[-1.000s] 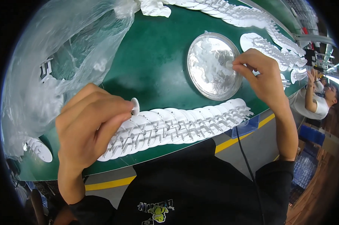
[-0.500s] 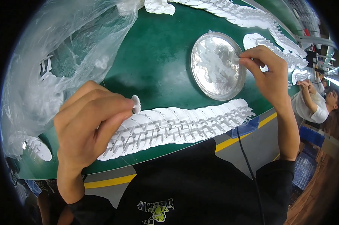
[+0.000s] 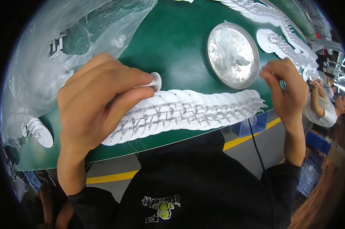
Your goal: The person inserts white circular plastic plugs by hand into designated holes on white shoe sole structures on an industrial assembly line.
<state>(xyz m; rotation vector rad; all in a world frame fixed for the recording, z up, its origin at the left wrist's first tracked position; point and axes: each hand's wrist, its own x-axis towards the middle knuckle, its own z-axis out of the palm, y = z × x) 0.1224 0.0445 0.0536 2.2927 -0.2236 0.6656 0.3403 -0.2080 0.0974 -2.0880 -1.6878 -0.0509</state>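
My left hand (image 3: 94, 99) pinches a white plastic gear (image 3: 156, 81) by its shaft between thumb and forefinger. The gear's toothed rim stands on edge above a long row of overlapping white plastic discs with upright posts (image 3: 184, 110). To the right, my right hand (image 3: 288, 86) has thumb and forefinger pressed together; something small and pale shows at the tips, too blurred to name. Just left of those fingertips lies a round metal dish (image 3: 255, 72) holding a whitish, translucent grease-like substance (image 3: 233, 53).
A clear plastic bag (image 3: 31, 87) with white parts spreads over the green table (image 3: 172, 42) at left. A short stack of white discs (image 3: 39, 131) lies near left. More overlapping disc rows (image 3: 269, 40) are at far right. Beyond, a co-worker (image 3: 321, 108) handles parts.
My left hand has moved up and right with the gear, now turned more face-on. My right hand has moved right and down, away from the dish. The whole view has shifted slightly.
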